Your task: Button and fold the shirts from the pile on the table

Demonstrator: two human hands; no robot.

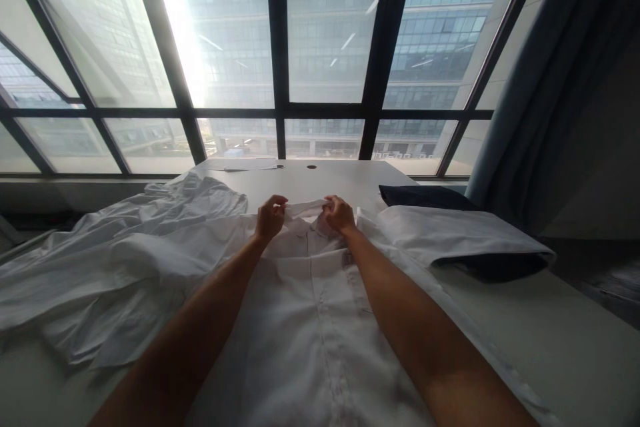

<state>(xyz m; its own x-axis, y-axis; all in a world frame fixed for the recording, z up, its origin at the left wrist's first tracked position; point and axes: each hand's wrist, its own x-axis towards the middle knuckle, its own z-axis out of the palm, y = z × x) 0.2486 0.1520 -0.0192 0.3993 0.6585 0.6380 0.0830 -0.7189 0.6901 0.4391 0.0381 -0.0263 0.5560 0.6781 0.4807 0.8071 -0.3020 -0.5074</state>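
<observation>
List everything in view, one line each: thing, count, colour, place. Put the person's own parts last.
shirt: one, white, laid flat front-up at the middle of the table, collar at the far end
loose garments: a crumpled heap, count unclear, white, left of the shirt
folded garments: one white on top of one dark blue, right of the shirt
table: one, white, under everything
hole: one, dark, at the table's far edge
curtain: one, grey-blue, far right
window: dark-framed panes, beyond the table
left hand: fingers pinching the collar's left side
right hand: fingers pinching the collar's right side
</observation>
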